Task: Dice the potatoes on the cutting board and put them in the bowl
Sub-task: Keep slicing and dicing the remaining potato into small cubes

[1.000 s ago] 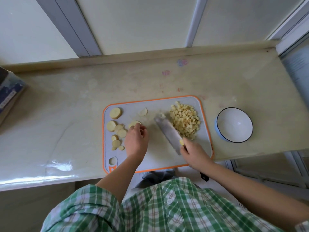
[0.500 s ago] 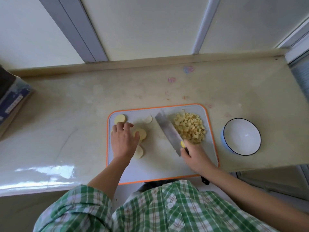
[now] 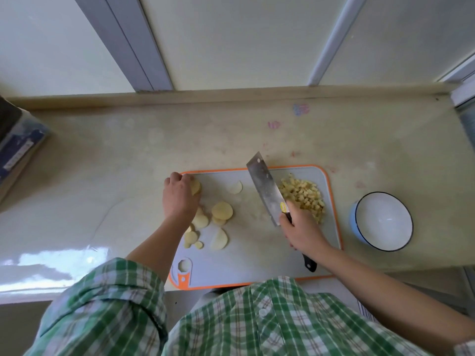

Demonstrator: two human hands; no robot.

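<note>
A grey cutting board [image 3: 254, 255] with an orange rim lies on the counter. Round potato slices [image 3: 222, 210] are scattered over its left half. A heap of diced potato [image 3: 303, 195] sits at its far right corner. My left hand [image 3: 180, 195] is at the board's far left corner, fingers closed around a potato slice [image 3: 195, 186]. My right hand [image 3: 302, 231] grips the black handle of a cleaver [image 3: 264, 187], whose blade lies between the slices and the dice, tip pointing away past the board's far edge. A white bowl [image 3: 383, 222] with a blue outside stands to the right of the board, with nothing in it.
The pale counter [image 3: 115, 160] ends in a raised back ledge below window frames. A blue-printed box [image 3: 18, 152] juts in at the far left. The counter's near edge runs just under the board, which overhangs it slightly.
My left hand has moved from the middle slices to the far left corner of the board and closed on a slice there. The cleaver has swung up, its tip further away.
</note>
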